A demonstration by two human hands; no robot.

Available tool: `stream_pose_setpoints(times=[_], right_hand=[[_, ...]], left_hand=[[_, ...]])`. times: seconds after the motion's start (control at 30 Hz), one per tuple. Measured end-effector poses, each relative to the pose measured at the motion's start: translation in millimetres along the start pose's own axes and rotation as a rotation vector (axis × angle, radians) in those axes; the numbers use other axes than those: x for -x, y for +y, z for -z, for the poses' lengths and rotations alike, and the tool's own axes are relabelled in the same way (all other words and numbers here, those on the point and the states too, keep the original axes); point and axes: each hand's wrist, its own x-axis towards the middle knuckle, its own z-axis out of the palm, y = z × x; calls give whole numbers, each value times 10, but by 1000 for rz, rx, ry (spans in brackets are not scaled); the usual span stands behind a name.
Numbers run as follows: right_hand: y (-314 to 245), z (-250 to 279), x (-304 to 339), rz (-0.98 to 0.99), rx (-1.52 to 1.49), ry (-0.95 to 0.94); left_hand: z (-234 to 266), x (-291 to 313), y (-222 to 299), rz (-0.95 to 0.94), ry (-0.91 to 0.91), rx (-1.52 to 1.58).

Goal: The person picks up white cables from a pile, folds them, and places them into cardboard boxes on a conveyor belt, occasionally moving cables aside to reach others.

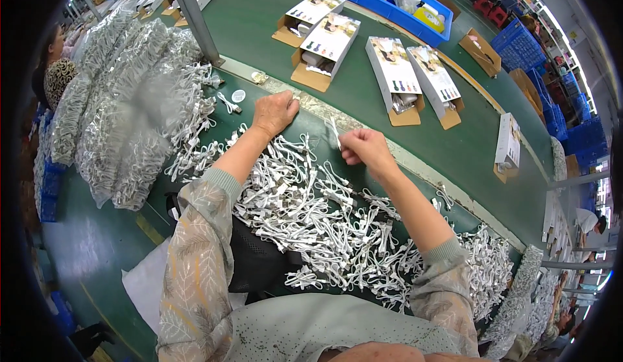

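The person's left hand (275, 111) lies palm down, forearm stretched well forward, fingers loosely curled and resting on the green table top (259, 24) at the far edge of the heap; it grips nothing that shows. The right hand (365, 149) is raised a little above the heap, wrist bent inward, thumb and fingertips pinched narrow on one small white cable bundle (333, 131), which sticks up and to the left out of the pinch, thin and stiff-looking.

Directly beneath and behind that pinch spreads the heap of white cable bundles (324, 219), glossy plastic, each coiled short and tied at the middle, tangled across one another from between the two forearms down to the elbows. To the left of the left hand rises a pile of clear plastic bags (130, 122), crinkled and shiny, with more white coils inside. Beyond both hands, on the matte green conveyor belt, stand open cardboard product boxes (328, 50) with printed white lids and brown flaps. Both sleeves are thin, pale, leaf-patterned fabric with ribbed cuffs.
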Motion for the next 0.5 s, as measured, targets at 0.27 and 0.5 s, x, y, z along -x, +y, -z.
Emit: stream_pose_setpoints(times=[0.27,0.5], right_hand=[[107,-409,-767,100,-426,336],[146,-320,-1310,2,-962,593]], left_hand=[[69,257,-81,51,-33,-22],[121,188,-93,70,-39,-26]])
